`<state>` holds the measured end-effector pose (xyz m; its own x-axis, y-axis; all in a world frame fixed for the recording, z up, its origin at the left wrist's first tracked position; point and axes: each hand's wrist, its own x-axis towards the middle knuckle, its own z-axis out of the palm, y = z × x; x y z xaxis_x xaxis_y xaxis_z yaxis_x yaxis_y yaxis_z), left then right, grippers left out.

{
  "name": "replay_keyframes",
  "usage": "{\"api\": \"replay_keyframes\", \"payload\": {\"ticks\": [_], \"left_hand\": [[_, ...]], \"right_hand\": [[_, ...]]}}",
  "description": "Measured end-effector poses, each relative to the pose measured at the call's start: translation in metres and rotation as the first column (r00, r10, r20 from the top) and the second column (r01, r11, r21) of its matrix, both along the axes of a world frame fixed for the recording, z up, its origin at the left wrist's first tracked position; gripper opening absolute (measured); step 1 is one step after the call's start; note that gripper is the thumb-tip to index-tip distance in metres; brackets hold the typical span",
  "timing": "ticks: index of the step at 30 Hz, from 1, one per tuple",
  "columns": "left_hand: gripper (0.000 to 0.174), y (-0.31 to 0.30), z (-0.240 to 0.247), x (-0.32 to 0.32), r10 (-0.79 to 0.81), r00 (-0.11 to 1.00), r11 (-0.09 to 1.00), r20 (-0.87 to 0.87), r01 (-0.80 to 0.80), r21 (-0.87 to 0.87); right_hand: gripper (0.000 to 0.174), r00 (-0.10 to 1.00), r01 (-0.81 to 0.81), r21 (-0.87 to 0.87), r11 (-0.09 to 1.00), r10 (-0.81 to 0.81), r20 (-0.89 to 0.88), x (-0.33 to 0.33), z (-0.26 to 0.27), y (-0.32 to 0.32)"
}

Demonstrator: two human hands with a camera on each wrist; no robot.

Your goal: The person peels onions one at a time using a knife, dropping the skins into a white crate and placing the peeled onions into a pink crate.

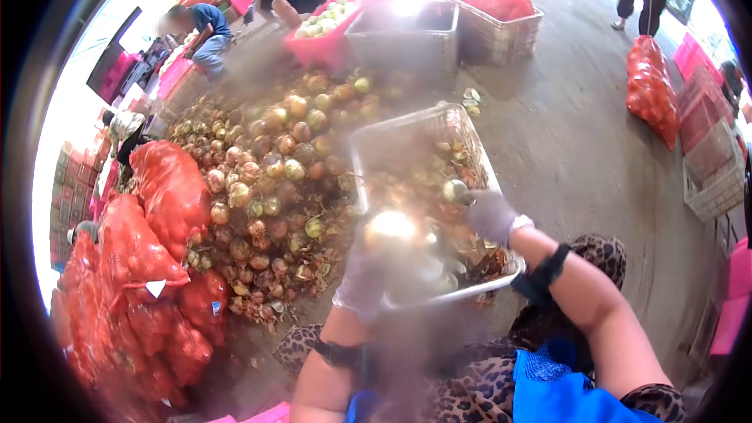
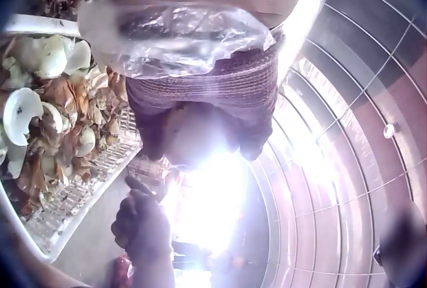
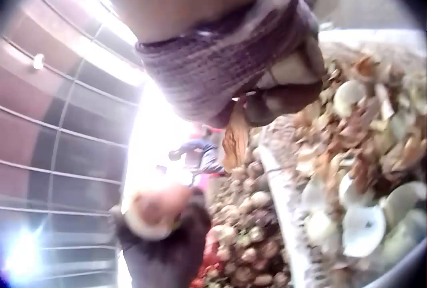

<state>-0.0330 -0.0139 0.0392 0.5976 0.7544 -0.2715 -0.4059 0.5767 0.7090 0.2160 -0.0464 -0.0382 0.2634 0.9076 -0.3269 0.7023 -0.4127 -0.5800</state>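
Observation:
My gloved left hand (image 1: pixel 362 274) (image 2: pixel 203 95) (image 3: pixel 167 248) grips an onion (image 2: pixel 193 135) (image 3: pixel 155 211), over the near left side of a white crate (image 1: pixel 505 180); glare hides part of it in the head view. On the crate's right side is my gloved right hand (image 1: pixel 492 218) (image 2: pixel 143 225) (image 3: pixel 233 68), fingers curled. In the right wrist view it pinches a strip of brown onion skin (image 3: pixel 235 138). Whether it also holds a tool I cannot tell. Skins and pale onion pieces (image 2: pixel 57 58) (image 3: pixel 363 231) lie in the crate.
A large heap of onions (image 1: pixel 274 164) covers the floor left of the crate. Red net sacks (image 1: pixel 149 266) are piled further left. Beyond stand a grey crate (image 1: pixel 403 39), a pink tub (image 1: pixel 317 43) with peeled onions and a crate of red bags (image 1: pixel 497 31). Several people are around.

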Motion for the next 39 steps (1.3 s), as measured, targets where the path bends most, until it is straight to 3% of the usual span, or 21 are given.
{"api": "replay_keyframes", "payload": {"ticks": [1,3,4,6,9,11,15,17,18,19,20,22,24,26,29,31,33,34,36,38,39], "left_hand": [[0.084,0.004,-0.002,0.001,-0.017,0.999,1.0,0.052,0.016,0.015],[0.084,0.005,-0.002,0.003,0.014,0.989,0.999,0.149,-0.006,-0.054],[0.084,0.007,-0.006,0.003,0.039,0.992,0.999,0.124,-0.036,-0.024],[0.084,0.01,-0.012,0.004,0.093,0.993,0.995,0.071,-0.095,0.037],[0.081,0.009,-0.006,0.016,0.228,0.973,0.958,-0.025,-0.22,0.183],[0.079,0.015,-0.013,0.016,0.193,0.963,0.978,0.189,-0.205,0.044],[0.067,0.044,-0.058,0.006,0.284,0.902,0.959,0.326,-0.261,-0.114],[0.046,0.035,-0.015,0.017,0.325,0.849,0.945,0.417,-0.274,-0.179],[0.039,0.03,-0.009,0.017,0.333,0.85,0.943,0.407,-0.297,-0.151],[0.032,0.026,-0.006,0.015,0.342,0.851,0.94,0.398,-0.319,-0.125],[0.026,0.022,-0.003,0.015,0.354,0.85,0.934,0.391,-0.342,-0.103],[0.016,0.016,0.01,0.016,0.274,0.874,0.956,0.402,-0.203,-0.21],[0.021,0.011,0.003,0.02,0.376,0.86,0.903,0.345,-0.257,-0.345],[0.026,0.018,-0.022,0.015,0.408,0.862,0.904,0.302,-0.333,-0.269],[0.026,0.018,-0.021,0.021,0.348,0.912,0.931,0.216,-0.364,0.036],[0.024,0.02,-0.021,0.02,0.289,0.909,0.95,0.302,-0.311,0.028],[0.025,0.016,-0.018,0.025,0.371,0.923,0.914,0.104,-0.383,0.137],[0.019,0.017,-0.023,0.025,0.358,0.927,0.918,0.114,-0.372,0.141],[0.026,0.019,-0.032,0.023,0.331,0.934,0.925,0.134,-0.349,0.148],[0.05,0.014,-0.023,0.026,0.249,0.965,0.952,0.08,-0.259,0.164],[0.062,0.012,-0.017,0.027,0.197,0.979,0.964,0.05,-0.203,0.17]], "right_hand": [[0.028,0.967,-0.247,0.165,0.955,0.231,0.108,-0.017,0.016,-0.009],[0.022,0.912,-0.283,0.406,0.869,0.375,-0.166,-0.047,0.027,-0.023],[0.023,0.781,-0.036,0.306,0.951,0.218,-0.585,-0.06,0.047,-0.033],[0.027,0.882,-0.317,0.439,0.841,0.431,-0.19,-0.07,0.051,-0.034],[0.026,0.857,-0.344,0.51,0.789,0.486,-0.173,-0.074,0.042,-0.034],[0.025,0.846,-0.455,0.515,0.727,0.533,-0.003,-0.074,0.037,-0.03],[0.022,0.729,-0.676,0.146,0.722,0.626,0.278,-0.08,0.05,-0.021],[0.023,0.676,-0.709,0.069,0.702,0.649,0.349,-0.08,0.065,-0.027],[0.024,0.889,-0.456,0.14,0.879,0.457,0.022,-0.082,0.063,-0.031],[0.026,0.931,-0.124,0.184,0.975,0.178,-0.318,-0.085,0.062,-0.036],[0.029,0.942,-0.13,0.304,0.944,0.213,-0.259,-0.086,0.061,-0.035],[0.033,0.956,-0.154,0.523,0.838,0.26,-0.134,-0.087,0.063,-0.033],[0.032,0.966,-0.184,0.501,0.846,0.25,-0.068,-0.086,0.059,-0.03],[0.036,0.97,-0.211,0.452,0.867,0.241,-0.01,-0.085,0.057,-0.026],[0.038,0.97,-0.234,0.367,0.901,0.241,0.026,-0.084,0.058,-0.02],[0.032,0.972,-0.215,0.36,0.908,0.234,-0.008,-0.083,0.06,-0.018],[0.024,0.965,-0.242,0.52,0.819,0.259,0.041,-0.082,0.037,-0.014],[0.021,0.961,-0.254,0.594,0.763,0.267,0.068,-0.081,0.026,-0.013],[0.016,0.887,-0.461,0.676,0.575,0.312,0.34,-0.068,0.027,-0.004],[0.018,0.934,-0.302,0.692,0.655,0.348,0.078,-0.056,0.029,0.003],[0.022,0.902,-0.056,0.566,0.823,0.285,-0.325,-0.051,0.03,0.004]]}}
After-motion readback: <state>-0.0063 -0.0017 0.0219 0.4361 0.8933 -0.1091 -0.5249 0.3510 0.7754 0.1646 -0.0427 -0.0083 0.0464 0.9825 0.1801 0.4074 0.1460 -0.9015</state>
